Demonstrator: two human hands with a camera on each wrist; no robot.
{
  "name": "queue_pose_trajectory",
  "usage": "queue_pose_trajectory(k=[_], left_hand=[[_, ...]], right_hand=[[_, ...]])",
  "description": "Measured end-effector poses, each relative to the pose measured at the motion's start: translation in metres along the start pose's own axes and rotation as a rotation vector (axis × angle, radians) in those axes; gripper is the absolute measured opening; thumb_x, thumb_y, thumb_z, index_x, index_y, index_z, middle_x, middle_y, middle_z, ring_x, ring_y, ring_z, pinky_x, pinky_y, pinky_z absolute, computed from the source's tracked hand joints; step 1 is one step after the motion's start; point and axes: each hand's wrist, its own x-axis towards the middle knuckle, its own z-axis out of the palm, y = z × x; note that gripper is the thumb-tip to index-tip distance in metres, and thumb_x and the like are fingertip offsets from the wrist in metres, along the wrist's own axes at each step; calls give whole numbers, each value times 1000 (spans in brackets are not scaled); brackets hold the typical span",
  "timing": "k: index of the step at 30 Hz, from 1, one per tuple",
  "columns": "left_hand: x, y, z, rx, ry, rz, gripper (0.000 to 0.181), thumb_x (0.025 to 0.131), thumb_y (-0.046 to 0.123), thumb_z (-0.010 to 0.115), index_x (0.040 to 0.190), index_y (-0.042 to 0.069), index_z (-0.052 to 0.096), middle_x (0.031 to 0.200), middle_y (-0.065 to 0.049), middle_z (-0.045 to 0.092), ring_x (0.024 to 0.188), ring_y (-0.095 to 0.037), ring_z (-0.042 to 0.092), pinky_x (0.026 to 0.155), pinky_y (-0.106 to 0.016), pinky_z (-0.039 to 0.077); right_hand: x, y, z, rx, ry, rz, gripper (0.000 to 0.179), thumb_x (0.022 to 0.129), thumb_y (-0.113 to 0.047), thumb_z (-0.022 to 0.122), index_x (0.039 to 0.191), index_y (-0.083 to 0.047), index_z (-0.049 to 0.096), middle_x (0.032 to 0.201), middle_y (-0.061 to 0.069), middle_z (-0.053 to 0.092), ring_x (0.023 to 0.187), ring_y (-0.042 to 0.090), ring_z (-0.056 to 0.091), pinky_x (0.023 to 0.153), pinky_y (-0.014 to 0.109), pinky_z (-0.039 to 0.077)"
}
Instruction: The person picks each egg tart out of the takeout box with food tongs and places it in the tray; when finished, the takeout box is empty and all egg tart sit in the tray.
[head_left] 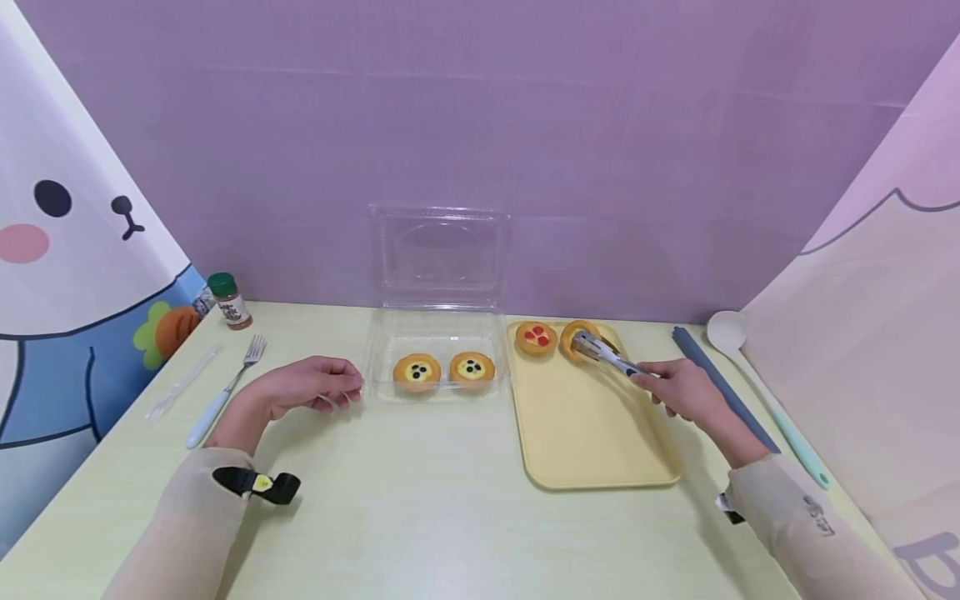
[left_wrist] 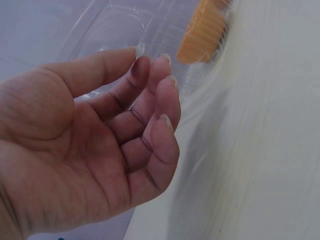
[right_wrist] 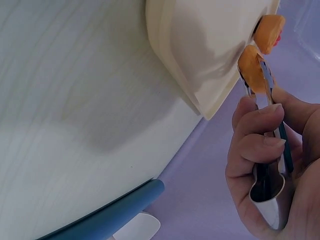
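Observation:
My right hand (head_left: pixel 686 387) grips metal tongs (head_left: pixel 603 354). Their tips are around a tart (head_left: pixel 576 337) at the far end of the yellow tray (head_left: pixel 592 450); in the right wrist view this tart (right_wrist: pixel 252 70) sits between the two arms of the tongs. A tart with red topping (head_left: pixel 536 338) is beside it. My left hand (head_left: pixel 315 383) hovers with loosely bent fingers, fingertips right at the left rim of an open clear plastic box (head_left: pixel 442 325). Two tarts with dark berries, a left one (head_left: pixel 417 372) and a right one (head_left: pixel 472 370), sit in the box's base.
On the left lie a fork (head_left: pixel 228 392) and a clear plastic strip (head_left: pixel 182 383), with a green-capped spice jar (head_left: pixel 229 300) behind. Right of the tray are a dark blue rod (head_left: pixel 723 387) and a long-handled spoon (head_left: pixel 772 400). A purple curtain (head_left: pixel 480 142) hangs behind the table.

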Motion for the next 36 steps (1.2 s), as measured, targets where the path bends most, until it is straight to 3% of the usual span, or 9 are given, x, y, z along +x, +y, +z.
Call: queue_pose_trajectory(k=[36], left_hand=[[-2, 2, 1, 3, -1, 3, 36, 102, 30, 57, 116, -3, 58, 100, -3, 65, 94, -22, 62, 82, -35, 51]], right_hand=[[0, 1, -1, 23, -36, 15, 51, 99, -33, 62, 137, 0, 59, 70, 7, 63, 48, 12, 47, 42, 28, 37]])
